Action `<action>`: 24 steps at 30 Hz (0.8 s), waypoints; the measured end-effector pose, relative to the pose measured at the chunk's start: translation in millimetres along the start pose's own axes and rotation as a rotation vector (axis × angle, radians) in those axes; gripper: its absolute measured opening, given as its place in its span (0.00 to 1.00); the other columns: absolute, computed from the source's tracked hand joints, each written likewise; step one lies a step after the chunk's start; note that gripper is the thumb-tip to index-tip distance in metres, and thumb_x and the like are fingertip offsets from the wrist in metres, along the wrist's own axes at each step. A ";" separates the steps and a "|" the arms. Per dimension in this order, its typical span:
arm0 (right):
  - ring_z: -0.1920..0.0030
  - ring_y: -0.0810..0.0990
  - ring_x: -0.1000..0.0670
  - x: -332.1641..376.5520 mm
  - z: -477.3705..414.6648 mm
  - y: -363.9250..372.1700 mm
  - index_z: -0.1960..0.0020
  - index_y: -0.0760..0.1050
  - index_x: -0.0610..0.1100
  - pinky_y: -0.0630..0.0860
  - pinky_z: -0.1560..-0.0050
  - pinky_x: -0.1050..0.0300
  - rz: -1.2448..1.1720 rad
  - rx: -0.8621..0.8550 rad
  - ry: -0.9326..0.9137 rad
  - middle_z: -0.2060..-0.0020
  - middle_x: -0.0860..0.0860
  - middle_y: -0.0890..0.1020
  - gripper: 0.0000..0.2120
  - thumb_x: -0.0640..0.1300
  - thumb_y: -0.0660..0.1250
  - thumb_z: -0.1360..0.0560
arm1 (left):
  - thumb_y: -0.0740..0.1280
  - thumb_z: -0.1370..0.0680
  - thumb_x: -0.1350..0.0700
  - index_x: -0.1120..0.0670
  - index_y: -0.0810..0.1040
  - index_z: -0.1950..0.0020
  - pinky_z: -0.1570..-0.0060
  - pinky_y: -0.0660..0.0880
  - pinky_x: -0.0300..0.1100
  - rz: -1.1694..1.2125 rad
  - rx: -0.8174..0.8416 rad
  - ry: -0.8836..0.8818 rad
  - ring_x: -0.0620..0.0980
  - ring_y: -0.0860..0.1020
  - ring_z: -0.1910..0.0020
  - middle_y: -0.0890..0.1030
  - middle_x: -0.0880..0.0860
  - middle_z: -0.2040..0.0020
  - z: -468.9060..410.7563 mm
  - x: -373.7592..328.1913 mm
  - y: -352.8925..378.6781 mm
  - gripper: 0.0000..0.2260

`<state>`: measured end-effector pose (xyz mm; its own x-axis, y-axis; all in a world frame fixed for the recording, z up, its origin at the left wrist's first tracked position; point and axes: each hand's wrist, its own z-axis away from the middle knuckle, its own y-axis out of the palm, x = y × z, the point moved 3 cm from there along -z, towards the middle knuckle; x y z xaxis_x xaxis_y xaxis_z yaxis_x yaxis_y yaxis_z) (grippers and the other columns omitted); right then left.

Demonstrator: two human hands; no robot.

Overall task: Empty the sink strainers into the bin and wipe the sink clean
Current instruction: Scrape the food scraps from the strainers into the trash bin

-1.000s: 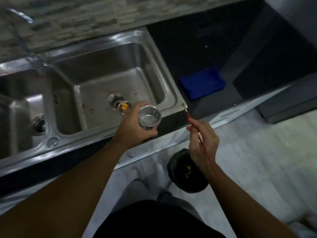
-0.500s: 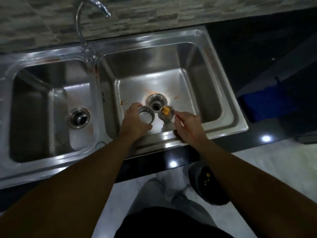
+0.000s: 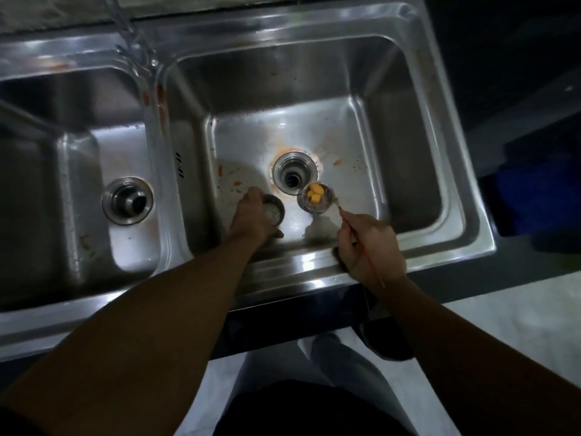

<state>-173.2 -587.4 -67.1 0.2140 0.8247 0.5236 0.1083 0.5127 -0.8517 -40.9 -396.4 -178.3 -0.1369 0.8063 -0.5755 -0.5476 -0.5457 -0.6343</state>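
**Two strainers held low in the right basin**

Nearest the camera, dark clothing and pale trouser legs (image 3: 342, 372) are seen above a light floor (image 3: 518, 325). A dark bin (image 3: 390, 344) is glimpsed just under the counter edge, mostly hidden by the right forearm and the counter.

Both forearms are stretched over the front rim of the steel sink (image 3: 283, 272). The left hand (image 3: 251, 215) is lowered into the right basin, its fingers curled round the empty strainer (image 3: 274, 212), whose perforated bottom is turned up towards the camera. Whether this strainer is touching the basin floor cannot be told.

The right hand (image 3: 371, 247) is held above the front rim, and a thin red stick (image 3: 344, 215) is pinched between its thumb and curled fingers. The tip of the stick is set against the right edge of the second strainer (image 3: 323, 206), in which yellow food pieces (image 3: 315, 193) are carried. This strainer is seen just in front of the open drain (image 3: 294, 173), overlapping its rim; whether it is lifted or resting cannot be told.

Orange smears (image 3: 220, 169) are spread over the basin floor around the drain and on the divider. A drain fitting (image 3: 127, 199) is seated in the left basin. Farther back, the blurred tap (image 3: 125, 23) is mounted behind the divider. A blue cloth (image 3: 540, 196) is laid on the dark counter to the right.
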 end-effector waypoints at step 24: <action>0.68 0.80 0.49 -14.9 -8.2 -20.6 0.45 0.81 0.45 0.73 0.65 0.62 0.108 0.012 0.126 0.65 0.49 0.82 0.10 0.42 0.63 0.22 | 0.84 0.42 0.42 0.53 0.61 0.24 0.29 0.66 0.52 -0.189 -0.019 0.173 0.58 0.66 0.28 0.67 0.56 0.26 -20.0 -28.1 13.1 0.53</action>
<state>-170.7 -612.1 -57.5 0.3439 0.8391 0.4214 0.0664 0.4259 -0.9023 -27.8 -430.8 -180.8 0.1106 0.8441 -0.5247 -0.5345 -0.3946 -0.7474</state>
